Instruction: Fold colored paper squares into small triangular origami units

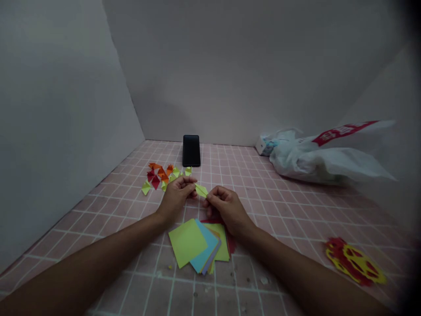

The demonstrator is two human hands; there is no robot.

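left hand (175, 195) and right hand (228, 207) pinch apparently folded paper (201, 190) between square sheets (188, 242) and phone (191, 150)

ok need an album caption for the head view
Left hand and right hand hold a yellow-green folded paper between them, beyond a fanned stack of colored square sheets.

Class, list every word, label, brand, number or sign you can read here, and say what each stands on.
None can be read with certainty.
Red band on the white plastic bag: pale characters, too blurred to read.
Small box beside the bag: any print is too small to read.
Folded paper and top square sheet: no writing visible.
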